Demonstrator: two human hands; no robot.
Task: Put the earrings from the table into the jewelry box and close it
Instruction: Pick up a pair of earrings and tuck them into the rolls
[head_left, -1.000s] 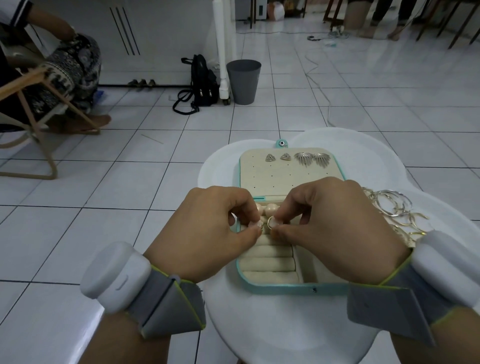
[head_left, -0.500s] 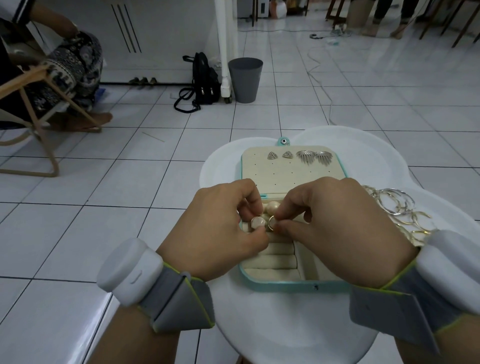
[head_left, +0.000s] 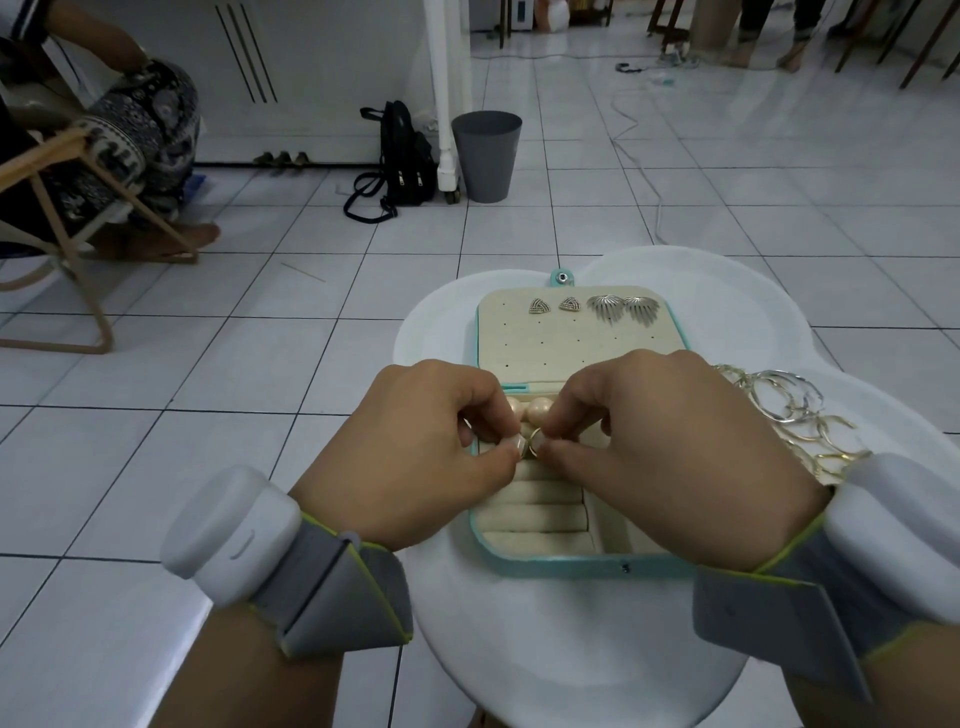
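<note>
Downward view onto a white tabletop (head_left: 571, 649) carrying an open teal jewelry box (head_left: 571, 564). Above the box's cushioned rolls (head_left: 535, 509), left hand (head_left: 415, 447) and right hand (head_left: 670, 447) meeting fingertip to fingertip, each grip narrow, thumb and forefinger pinching one small gold earring (head_left: 533, 448) from opposite sides, probably to steady it while seating or fastening it over the padding. Just behind the fingertips, two pearl earrings (head_left: 537, 410) resting inside the box. Pinned along the far edge of the flat-lying lid panel (head_left: 571, 348), a pair of triangular studs (head_left: 539, 305) and a pair of fan-shaped earrings (head_left: 623, 309), spaced by the punched holes. Just right of the box, a loose heap of hoop earrings (head_left: 789, 405) on the tabletop, not yet stowed. Lid open, closing likely well off.
</note>
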